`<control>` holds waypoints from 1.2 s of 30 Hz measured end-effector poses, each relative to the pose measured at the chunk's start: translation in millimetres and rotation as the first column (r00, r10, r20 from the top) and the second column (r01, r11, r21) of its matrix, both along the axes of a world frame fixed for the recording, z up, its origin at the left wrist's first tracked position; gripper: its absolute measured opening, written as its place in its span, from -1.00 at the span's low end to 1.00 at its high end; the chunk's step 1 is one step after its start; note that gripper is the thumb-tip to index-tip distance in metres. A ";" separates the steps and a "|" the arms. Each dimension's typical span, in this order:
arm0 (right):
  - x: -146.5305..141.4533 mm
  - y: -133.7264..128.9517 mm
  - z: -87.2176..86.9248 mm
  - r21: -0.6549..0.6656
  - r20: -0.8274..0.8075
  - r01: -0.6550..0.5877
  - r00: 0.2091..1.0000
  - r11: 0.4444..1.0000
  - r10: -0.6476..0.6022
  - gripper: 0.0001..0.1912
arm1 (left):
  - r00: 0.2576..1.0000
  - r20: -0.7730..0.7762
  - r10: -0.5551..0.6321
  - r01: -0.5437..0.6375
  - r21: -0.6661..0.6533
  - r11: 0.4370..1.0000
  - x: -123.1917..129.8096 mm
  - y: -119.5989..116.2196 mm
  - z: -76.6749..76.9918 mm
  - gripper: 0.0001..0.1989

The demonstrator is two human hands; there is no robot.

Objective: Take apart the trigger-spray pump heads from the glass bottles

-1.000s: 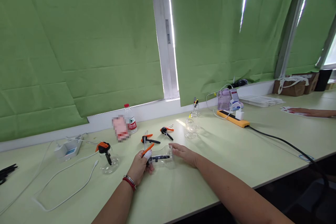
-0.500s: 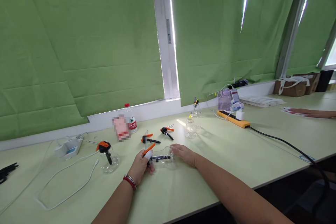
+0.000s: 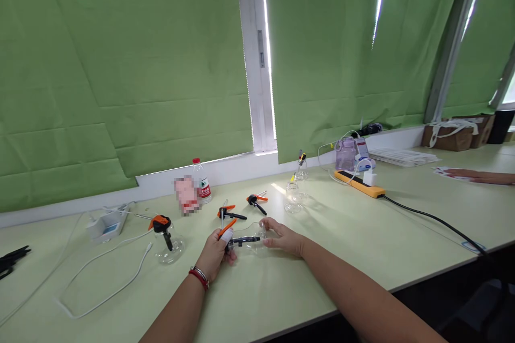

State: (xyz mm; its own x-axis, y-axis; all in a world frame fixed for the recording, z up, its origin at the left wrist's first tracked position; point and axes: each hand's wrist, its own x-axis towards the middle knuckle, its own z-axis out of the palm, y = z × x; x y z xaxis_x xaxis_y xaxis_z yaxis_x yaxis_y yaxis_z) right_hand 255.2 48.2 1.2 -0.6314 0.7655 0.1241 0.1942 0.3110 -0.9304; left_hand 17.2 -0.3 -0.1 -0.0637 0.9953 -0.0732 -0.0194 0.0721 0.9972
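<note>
My left hand (image 3: 219,251) is closed round a black pump head with an orange lever (image 3: 227,228). A clear glass bottle (image 3: 254,231) lies sideways between my hands, the black stem (image 3: 246,240) of the pump head inside it. My right hand (image 3: 284,238) grips the bottle's base end, thumb below and fingers above. Two more black and orange pump heads (image 3: 230,213) (image 3: 256,202) lie behind my hands. On the left stands a glass bottle (image 3: 174,252) fitted with a similar head.
A red-capped water bottle (image 3: 204,187) stands at the back. Glass bottles (image 3: 293,201) stand right of centre, near an orange power strip (image 3: 360,184). White cables (image 3: 100,295) cross the left side. Another person's hand (image 3: 470,174) rests at the far right.
My right thumb has moved up along the bottle's base, and the fingers are spread wider. The bottle has turned slightly. The view has shifted a little.
</note>
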 end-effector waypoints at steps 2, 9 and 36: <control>-1.6 0.5 -1.4 -0.011 -0.002 0.013 1.000 1.000 -0.013 -0.31 | 1.000 -0.007 0.001 -0.001 -0.005 1.000 0.9 -0.9 1.2 -0.58; -8.0 4.6 -5.3 0.004 -0.015 0.038 0.999 0.999 -0.038 -0.34 | 1.000 -0.025 -0.010 0.010 -0.012 1.000 1.3 -1.1 1.8 -0.60; -2.3 8.2 -9.3 0.049 -0.005 -0.012 1.000 0.999 0.013 -0.26 | 1.000 -0.002 -0.010 0.010 0.004 1.000 0.3 -0.9 1.2 -0.53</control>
